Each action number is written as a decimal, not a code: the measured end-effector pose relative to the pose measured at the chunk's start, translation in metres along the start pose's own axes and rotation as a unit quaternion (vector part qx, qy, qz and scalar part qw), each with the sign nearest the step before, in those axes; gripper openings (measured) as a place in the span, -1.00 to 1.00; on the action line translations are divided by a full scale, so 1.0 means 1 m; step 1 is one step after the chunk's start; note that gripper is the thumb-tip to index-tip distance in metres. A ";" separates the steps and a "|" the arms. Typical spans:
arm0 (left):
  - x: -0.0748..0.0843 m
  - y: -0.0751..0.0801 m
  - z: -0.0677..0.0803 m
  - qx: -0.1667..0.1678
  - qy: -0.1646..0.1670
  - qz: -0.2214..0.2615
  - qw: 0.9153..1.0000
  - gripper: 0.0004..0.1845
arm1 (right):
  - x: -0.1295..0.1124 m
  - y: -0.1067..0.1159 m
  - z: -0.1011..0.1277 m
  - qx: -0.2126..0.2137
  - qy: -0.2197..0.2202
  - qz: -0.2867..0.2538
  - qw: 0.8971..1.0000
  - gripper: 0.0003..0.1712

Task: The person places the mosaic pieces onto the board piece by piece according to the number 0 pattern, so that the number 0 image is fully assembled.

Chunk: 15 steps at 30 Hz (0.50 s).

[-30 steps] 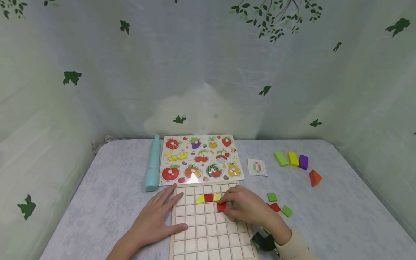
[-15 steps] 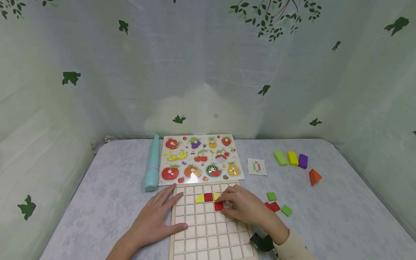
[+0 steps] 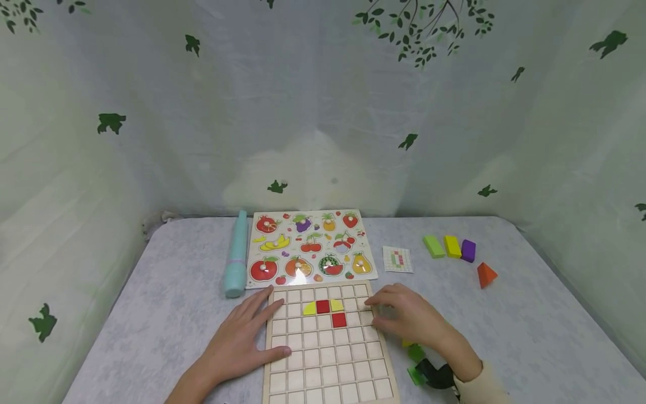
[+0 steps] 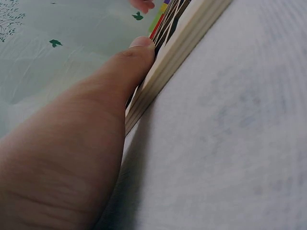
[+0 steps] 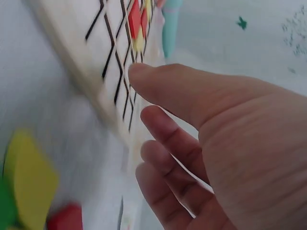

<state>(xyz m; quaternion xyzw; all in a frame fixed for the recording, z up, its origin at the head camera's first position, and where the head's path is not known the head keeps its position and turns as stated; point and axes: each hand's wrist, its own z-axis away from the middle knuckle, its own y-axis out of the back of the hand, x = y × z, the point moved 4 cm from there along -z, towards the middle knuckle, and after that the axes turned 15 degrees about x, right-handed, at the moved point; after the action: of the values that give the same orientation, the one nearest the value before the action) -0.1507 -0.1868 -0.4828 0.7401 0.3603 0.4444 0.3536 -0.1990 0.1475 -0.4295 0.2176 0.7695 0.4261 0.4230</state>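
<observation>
Grid board (image 3: 328,345) lies flat on the table (image 3: 151,314), and the left hand (image 3: 241,342) rests open against its left edge, thumb along the rim. Just left of the right hand's fingers (image 3: 386,307) sit four placed tiles: a yellow piece (image 3: 310,308), a red square (image 3: 323,306), another yellow piece (image 3: 337,305), and a second red square (image 3: 339,320) one row nearer. The right hand (image 3: 411,320) hovers at the board's right edge, fingers loosely curled and holding nothing. Most cells are bare, so the pattern looks barely begun; loose tiles (image 3: 415,352) lie under that wrist.
</observation>
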 end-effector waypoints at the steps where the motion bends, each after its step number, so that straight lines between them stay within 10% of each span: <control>1: 0.000 0.000 0.000 -0.001 0.000 0.000 1.000 0.07 | 0.004 0.003 0.003 -0.003 -0.013 -0.006 1.000 -0.65; 15: 0.000 0.001 0.000 0.006 -0.003 0.004 1.000 0.05 | 0.050 0.033 0.023 -0.061 -0.078 -0.053 0.994 -0.61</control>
<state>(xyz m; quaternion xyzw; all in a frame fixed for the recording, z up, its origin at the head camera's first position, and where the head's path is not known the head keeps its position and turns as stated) -0.1503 -0.1873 -0.4821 0.7449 0.3592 0.4412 0.3485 -0.2076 0.2108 -0.4314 0.1831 0.7174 0.4308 0.5161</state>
